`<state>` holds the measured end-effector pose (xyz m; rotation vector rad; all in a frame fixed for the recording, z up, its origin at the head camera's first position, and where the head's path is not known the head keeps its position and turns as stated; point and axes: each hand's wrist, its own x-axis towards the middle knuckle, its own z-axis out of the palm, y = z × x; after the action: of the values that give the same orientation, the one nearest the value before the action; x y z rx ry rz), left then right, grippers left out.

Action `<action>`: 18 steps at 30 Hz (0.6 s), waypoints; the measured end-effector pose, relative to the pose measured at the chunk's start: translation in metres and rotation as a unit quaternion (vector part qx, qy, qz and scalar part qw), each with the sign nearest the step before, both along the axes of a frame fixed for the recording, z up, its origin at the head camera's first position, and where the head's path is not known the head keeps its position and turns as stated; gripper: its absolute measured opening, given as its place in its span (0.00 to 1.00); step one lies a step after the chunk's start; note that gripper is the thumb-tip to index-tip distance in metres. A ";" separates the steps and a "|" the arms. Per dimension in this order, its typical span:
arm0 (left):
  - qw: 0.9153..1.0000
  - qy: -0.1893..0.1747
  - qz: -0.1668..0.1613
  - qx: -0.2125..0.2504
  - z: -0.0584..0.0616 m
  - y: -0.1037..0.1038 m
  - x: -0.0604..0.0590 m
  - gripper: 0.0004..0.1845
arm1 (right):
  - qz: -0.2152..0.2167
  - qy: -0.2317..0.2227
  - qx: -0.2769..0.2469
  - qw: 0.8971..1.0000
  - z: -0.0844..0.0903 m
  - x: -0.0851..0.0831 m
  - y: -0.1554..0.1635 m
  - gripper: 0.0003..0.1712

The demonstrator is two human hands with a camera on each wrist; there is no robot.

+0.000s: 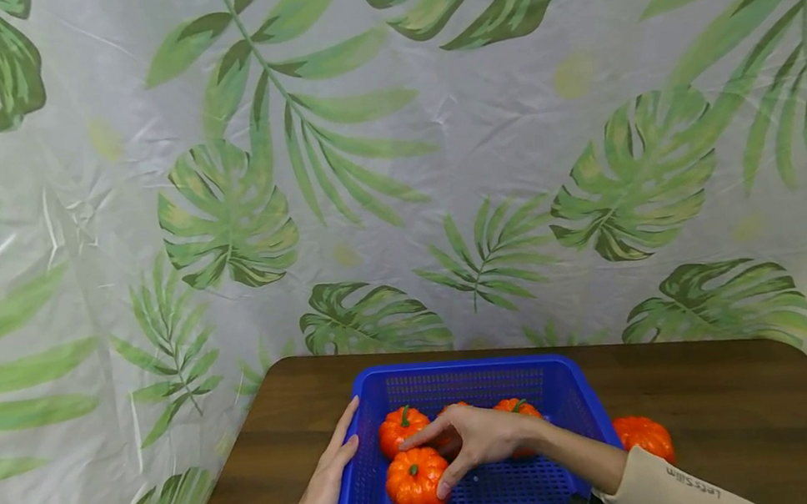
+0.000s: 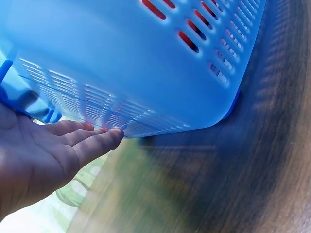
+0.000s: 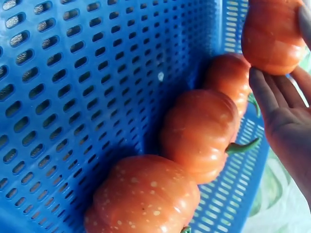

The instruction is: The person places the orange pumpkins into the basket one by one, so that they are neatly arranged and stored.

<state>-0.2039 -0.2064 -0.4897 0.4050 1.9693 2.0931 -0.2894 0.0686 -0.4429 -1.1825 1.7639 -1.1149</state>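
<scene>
My right hand (image 1: 482, 436) pinches a small orange pumpkin (image 1: 415, 486) between thumb and fingers, over the front left part of a blue plastic basket (image 1: 463, 366). In the right wrist view this pumpkin (image 3: 273, 39) sits at the fingertips, apart from the basket floor. Three more pumpkins with green stems stand in a row along the basket's far wall; the left one (image 1: 401, 429) shows best, and my hand partly covers the others. My left hand (image 1: 328, 475) rests its straight fingers against the outside of the basket's left wall (image 2: 112, 63).
One more orange pumpkin (image 1: 645, 437) lies on the brown wooden table (image 1: 267, 437) right of the basket, partly behind my right sleeve (image 1: 666, 484). A leaf-patterned sheet (image 1: 482, 150) hangs behind the table.
</scene>
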 end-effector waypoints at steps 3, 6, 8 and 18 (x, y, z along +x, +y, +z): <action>1.000 0.000 0.001 0.000 0.000 0.000 0.000 0.31 | 0.004 -0.014 0.007 1.000 -0.004 0.000 -0.002 0.36; 1.000 0.002 0.002 -0.002 -0.001 0.000 -0.001 0.31 | 0.002 -0.032 0.019 0.999 -0.008 0.001 -0.004 0.36; 1.000 0.002 0.002 -0.002 -0.001 0.000 -0.001 0.31 | -0.001 -0.026 0.028 0.999 -0.010 0.001 -0.006 0.36; 1.000 0.004 -0.010 0.005 -0.002 -0.001 -0.001 0.31 | -0.002 -0.024 0.044 0.999 -0.019 0.003 -0.009 0.36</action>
<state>-0.2044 -0.2077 -0.4914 0.4339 1.9521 2.0928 -0.2868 0.0599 -0.4624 -1.0921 1.7607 -1.0477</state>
